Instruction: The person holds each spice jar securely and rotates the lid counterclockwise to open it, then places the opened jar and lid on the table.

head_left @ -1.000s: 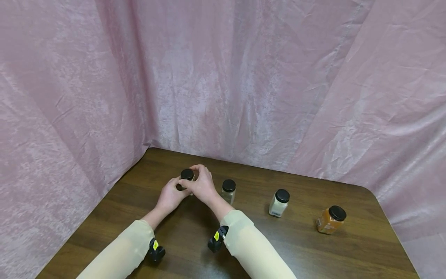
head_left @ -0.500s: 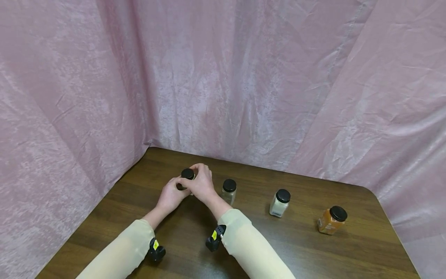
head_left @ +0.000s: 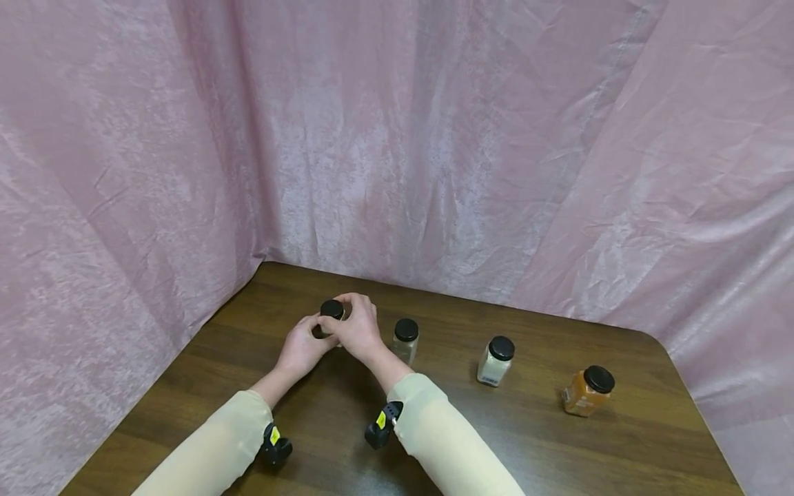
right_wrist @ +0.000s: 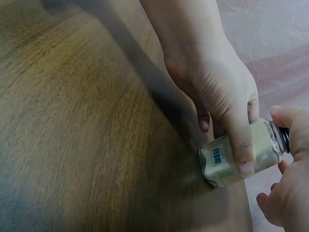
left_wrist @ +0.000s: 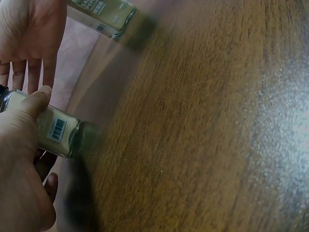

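Note:
A glass spice jar (right_wrist: 219, 166) with pale beige contents and a barcode label stands at the far left of the table. Its black lid (head_left: 331, 309) shows between the hands in the head view. My left hand (head_left: 302, 350) holds the jar's body, thumb laid across the glass in both wrist views. At the top, my right hand (head_left: 362, 331) has its thumb and fingers around the lid; part of this grip is hidden. Just right of the hands stands a second black-lidded jar (head_left: 404, 350), partly behind the right wrist in the head view.
Further right on the wooden table (head_left: 471, 441) stand a jar of whitish contents (head_left: 493, 368) and a jar of orange contents (head_left: 582, 397), both black-lidded. Pink curtains (head_left: 397, 138) hang along the table's back and left edges.
Both hands stay at the same jar. My right wrist has shifted slightly to the left and turned a little. The other jars stand where they were.

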`<state>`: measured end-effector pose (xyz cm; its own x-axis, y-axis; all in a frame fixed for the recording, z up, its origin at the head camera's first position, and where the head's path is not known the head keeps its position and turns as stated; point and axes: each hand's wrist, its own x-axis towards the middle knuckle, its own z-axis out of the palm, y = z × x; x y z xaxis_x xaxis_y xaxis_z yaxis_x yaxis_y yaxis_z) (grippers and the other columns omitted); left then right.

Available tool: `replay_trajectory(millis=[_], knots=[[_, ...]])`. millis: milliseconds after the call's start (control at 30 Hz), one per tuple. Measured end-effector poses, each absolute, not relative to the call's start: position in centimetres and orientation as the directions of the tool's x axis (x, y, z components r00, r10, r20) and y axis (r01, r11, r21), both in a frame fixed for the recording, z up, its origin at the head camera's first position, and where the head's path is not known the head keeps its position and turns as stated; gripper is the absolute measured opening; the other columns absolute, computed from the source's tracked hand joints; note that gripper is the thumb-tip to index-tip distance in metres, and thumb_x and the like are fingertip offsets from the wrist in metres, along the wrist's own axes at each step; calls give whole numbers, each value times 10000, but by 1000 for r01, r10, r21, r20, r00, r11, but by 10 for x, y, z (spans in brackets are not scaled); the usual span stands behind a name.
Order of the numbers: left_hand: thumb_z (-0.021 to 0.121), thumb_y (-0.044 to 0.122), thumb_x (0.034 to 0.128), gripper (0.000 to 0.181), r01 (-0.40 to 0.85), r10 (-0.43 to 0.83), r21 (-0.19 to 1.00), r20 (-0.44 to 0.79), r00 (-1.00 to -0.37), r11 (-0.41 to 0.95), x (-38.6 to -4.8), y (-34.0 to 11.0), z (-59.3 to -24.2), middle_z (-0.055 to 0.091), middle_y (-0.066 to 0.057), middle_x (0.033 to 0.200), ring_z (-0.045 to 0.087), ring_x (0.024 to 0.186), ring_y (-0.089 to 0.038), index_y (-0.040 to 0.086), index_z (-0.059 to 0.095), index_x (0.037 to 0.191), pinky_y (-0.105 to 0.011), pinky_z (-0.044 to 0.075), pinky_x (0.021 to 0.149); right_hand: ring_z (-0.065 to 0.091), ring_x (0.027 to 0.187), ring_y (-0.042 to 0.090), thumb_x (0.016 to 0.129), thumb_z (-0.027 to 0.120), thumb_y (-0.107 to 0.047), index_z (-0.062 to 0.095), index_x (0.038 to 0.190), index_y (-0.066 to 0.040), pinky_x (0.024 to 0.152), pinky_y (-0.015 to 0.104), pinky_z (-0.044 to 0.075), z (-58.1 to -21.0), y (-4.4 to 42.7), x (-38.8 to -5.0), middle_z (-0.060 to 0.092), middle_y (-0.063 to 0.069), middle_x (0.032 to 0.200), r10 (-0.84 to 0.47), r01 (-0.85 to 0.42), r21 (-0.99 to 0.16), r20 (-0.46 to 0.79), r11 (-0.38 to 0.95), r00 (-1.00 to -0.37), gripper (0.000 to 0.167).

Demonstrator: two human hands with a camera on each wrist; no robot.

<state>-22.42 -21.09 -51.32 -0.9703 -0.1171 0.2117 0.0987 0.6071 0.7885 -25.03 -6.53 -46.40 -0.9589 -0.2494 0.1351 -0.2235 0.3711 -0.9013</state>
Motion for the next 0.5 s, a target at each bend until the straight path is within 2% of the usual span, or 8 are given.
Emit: replay_trajectory(millis=[267, 500], knots=[[831, 200, 859, 478, 83, -119, 788, 194, -974, 610, -222, -211, -514, 657, -190, 1162, 604, 1101, -365, 44, 678, 1285, -536, 465, 972, 409, 1248, 226, 877, 802, -305, 646, 1266, -142, 967, 401, 428, -466, -64, -249, 525, 41, 1363, -275, -242, -899, 144, 364, -951, 450], [832, 159, 837, 446, 94, -122, 794, 208, -971, 600, -226, -211, -515, 663, -195, 1164, 606, 1109, -364, 40, 694, 1244, -529, 463, 972, 410, 1232, 218, 897, 771, -260, 662, 1307, -156, 939, 386, 422, -466, -64, -250, 535, 31, 1361, -294, -262, -897, 158, 356, -943, 437]])
